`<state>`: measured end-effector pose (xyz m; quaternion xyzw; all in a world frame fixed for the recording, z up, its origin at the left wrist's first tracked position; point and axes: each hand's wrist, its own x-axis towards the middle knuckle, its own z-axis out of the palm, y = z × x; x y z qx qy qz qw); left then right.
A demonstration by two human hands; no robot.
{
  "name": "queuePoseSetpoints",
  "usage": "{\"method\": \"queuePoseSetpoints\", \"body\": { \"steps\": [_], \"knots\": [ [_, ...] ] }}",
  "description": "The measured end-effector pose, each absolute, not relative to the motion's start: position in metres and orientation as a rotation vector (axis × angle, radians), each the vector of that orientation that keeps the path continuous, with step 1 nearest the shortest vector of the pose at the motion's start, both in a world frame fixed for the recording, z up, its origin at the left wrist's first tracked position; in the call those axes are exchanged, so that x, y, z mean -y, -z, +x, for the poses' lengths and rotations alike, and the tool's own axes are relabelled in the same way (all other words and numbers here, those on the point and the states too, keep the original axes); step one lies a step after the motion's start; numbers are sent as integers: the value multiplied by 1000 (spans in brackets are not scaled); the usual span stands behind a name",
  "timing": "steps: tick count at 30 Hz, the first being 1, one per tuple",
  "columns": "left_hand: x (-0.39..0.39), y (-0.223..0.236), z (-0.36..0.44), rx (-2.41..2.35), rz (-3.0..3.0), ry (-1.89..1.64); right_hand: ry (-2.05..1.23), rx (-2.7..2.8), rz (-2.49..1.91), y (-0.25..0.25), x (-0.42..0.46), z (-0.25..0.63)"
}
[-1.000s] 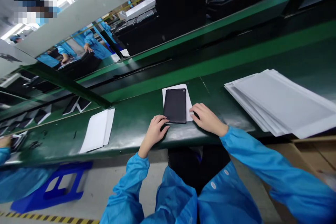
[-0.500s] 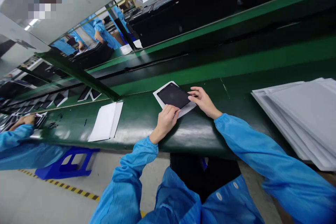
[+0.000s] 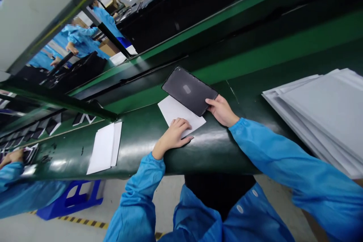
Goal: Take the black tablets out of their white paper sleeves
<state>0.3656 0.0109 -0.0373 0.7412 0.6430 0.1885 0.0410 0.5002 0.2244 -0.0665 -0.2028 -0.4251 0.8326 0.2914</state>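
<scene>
My right hand grips a black tablet by its near right corner, thumb on top. The tablet is raised and tilted above the green bench, and its upward face shows a small camera in the far left corner and a pale oblong patch near the middle. Partly under it lies a white sheet on the bench. On the near edge of that sheet rests my left hand, fingers curved over it and thumb stretched apart. Whether those fingers pinch anything does not show.
A stack of white sheets lies to the right on the green bench. Fewer white sheets lie to the left, near a green post. A co-worker's hand is at the far left, above a blue stool.
My right hand has lifted the tablet off the white sheet and tilted it, with its pale patch now visible. My left hand has let go of the tablet and lies on the sheet.
</scene>
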Motion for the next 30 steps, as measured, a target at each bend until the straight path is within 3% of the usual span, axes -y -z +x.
{"method": "queuePoseSetpoints", "body": {
  "steps": [6,17,30],
  "knots": [
    [-8,44,345,-2167,2066,-578,-2226,1141,-507,63,-223,502],
    [11,49,290,-2713,1126,-1114,-2240,1245,-460,63,-225,505],
    [13,38,293,-2693,1126,-1171,-2212,1276,-496,67,-223,505]
  ]
}}
